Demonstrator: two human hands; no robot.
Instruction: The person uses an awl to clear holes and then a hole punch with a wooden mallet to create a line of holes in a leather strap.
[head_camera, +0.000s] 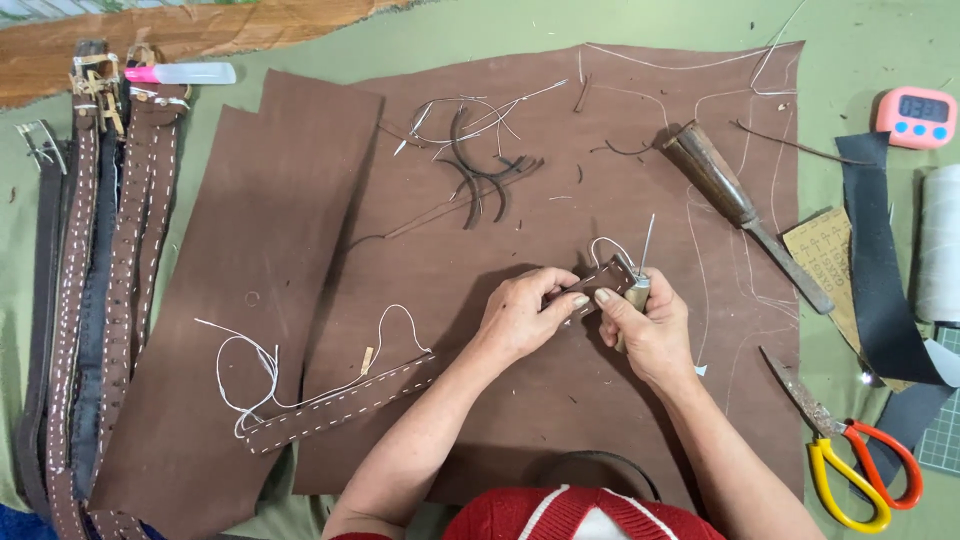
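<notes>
My left hand (520, 318) pinches the near end of a small brown leather strap piece (603, 279) over a large brown leather sheet (560, 400). My right hand (650, 330) holds the same piece with its thumb and also grips an awl (640, 275) whose thin metal point sticks up. A loop of white thread (605, 245) rises from the strap piece. A longer stitched brown strap (340, 403) with loose white thread lies to the left of my left arm.
Several stitched belts (90, 300) lie at far left. A wooden-handled tool (745, 215) and scissors with orange-yellow handles (850, 460) lie right. Also right: pink timer (916, 116), black strip (880, 280), white thread spool (940, 245). Leather scraps (480, 170) sit above.
</notes>
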